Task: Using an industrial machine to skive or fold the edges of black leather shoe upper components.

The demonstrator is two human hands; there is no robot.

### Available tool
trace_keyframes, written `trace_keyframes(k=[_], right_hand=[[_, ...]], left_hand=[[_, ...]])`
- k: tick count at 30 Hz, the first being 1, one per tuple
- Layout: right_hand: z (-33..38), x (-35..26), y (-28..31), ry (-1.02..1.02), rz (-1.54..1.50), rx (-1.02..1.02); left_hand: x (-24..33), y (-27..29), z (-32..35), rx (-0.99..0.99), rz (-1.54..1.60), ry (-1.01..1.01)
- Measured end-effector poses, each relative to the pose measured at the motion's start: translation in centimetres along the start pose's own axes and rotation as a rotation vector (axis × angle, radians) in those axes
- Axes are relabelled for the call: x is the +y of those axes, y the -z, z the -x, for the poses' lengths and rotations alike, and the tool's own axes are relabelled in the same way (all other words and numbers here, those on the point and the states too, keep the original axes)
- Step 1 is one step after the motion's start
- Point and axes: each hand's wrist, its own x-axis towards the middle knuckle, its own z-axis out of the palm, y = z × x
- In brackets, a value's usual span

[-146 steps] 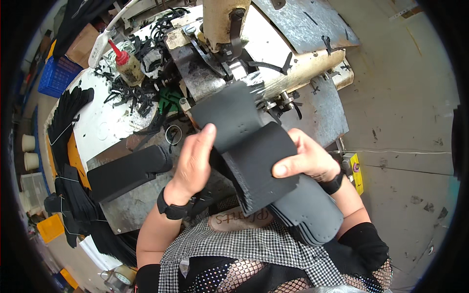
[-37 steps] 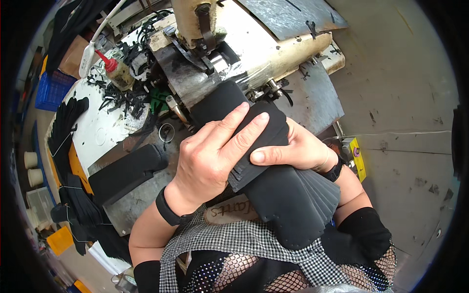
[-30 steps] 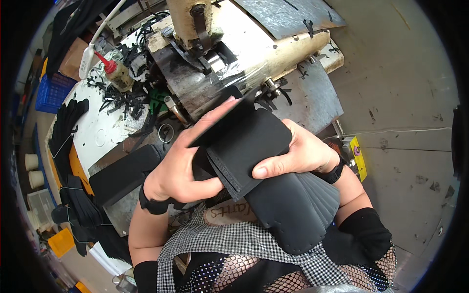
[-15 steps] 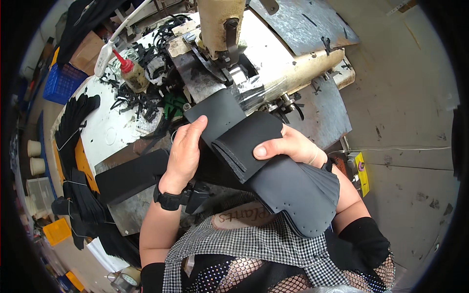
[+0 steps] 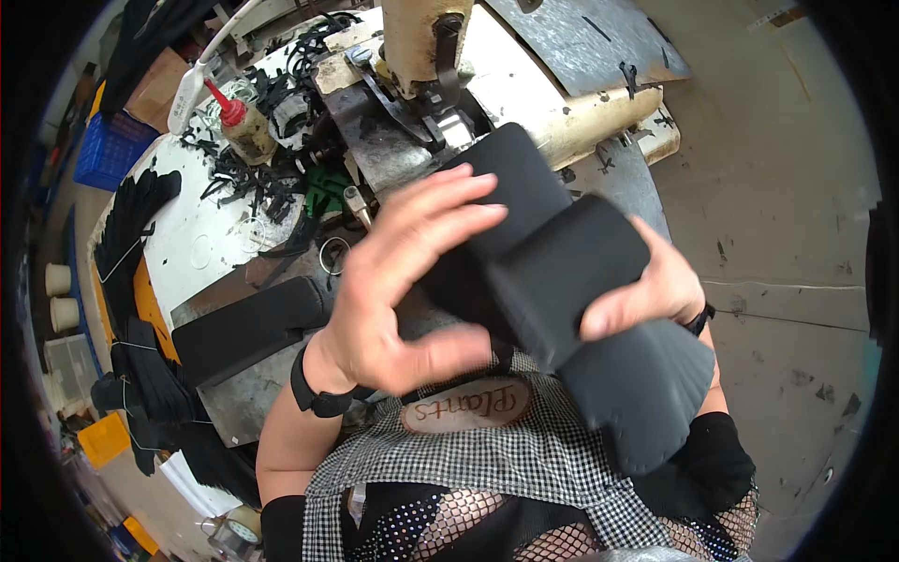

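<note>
Black, round-cornered sheet panels point(image 5: 571, 267) in a layered stack, held aloft in the right hand point(image 5: 655, 290).
The upper panel point(image 5: 520, 169) slants up and to the left, smooth and matt; the middle section overlaps its lower end, blurred along its left edge, with the thumb across its lower right; the lower bundle point(image 5: 646, 389), greyer and notched along its lower left edge, fans out at the right.
</note>
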Motion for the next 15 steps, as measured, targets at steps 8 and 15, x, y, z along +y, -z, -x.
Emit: trace_keyframes(k=[8,15], right_hand=[[-4.2,4.6,-1.7,-0.103,-0.139,-0.275],[-5.7,3.8,-1.9,-0.141,-0.349,-0.087]], left_hand=[[-2.5,-1.6,5.0,0.298,0.134,0.723],[-4.3,-0.8,3.5,0.426,0.591,0.872]])
